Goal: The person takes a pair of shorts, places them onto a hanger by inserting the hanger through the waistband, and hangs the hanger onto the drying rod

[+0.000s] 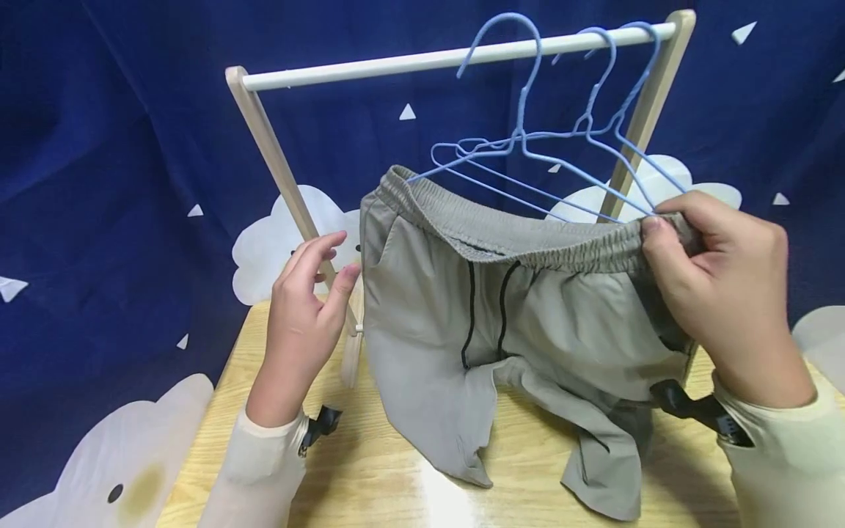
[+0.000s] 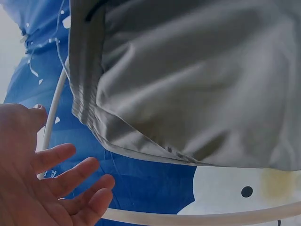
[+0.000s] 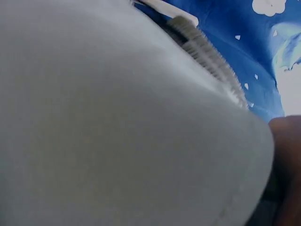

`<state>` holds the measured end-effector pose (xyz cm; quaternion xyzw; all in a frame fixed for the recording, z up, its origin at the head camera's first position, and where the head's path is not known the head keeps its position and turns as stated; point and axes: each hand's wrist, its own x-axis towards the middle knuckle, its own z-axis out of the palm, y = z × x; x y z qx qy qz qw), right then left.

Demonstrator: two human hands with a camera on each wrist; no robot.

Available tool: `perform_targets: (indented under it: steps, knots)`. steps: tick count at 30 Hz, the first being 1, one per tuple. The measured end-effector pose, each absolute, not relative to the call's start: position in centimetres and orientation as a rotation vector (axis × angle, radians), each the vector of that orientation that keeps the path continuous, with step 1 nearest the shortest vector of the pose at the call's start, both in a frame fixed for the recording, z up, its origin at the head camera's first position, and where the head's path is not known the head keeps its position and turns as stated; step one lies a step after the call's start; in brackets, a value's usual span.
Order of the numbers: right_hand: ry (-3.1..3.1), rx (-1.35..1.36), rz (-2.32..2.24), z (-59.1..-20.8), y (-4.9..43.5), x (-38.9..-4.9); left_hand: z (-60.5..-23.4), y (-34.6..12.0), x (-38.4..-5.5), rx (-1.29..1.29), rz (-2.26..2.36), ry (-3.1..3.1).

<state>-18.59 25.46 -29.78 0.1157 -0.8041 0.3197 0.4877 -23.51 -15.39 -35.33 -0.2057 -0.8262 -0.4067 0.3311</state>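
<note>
Grey shorts (image 1: 422, 293) with an elastic waistband and black drawstrings (image 1: 472, 315) hang in front of me, waistband up and gaping. My right hand (image 1: 733, 271) pinches the waistband at its right end, thumb in front. Beside the left edge of the shorts, my left hand (image 1: 306, 308) is held with fingers loosely spread and nothing in them; the left wrist view shows the same hand (image 2: 61, 183) apart from the fabric. A blue hanger (image 1: 521, 110) reaches down into the waist opening, and its hook overlaps the rail. Pale fabric fills most of the right wrist view.
A rack with a white rail (image 1: 396, 67) and wooden legs (image 1: 277, 161) stands on the wooden table (image 1: 370, 469). Two more blue hangers (image 1: 610, 66) hang at the rail's right end. Behind is a dark blue cloth (image 1: 145, 220) with white clouds and triangles.
</note>
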Motion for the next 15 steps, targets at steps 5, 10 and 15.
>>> perform_targets:
  steps: [5, 10, 15]
  knots:
    - [-1.986, 0.227, 0.761, -28.0, 23.3, -19.5, -35.3, -15.5, -23.3, -0.547, -1.069, -2.157]
    - [-2.023, 0.214, 0.762, -28.1, 21.5, -21.0, -35.2, -15.5, -23.1, -0.565, -1.075, -2.160]
    - [-2.062, 0.212, 0.776, -30.1, 20.4, -22.4, -35.1, -15.4, -23.0, -0.573, -1.079, -2.169]
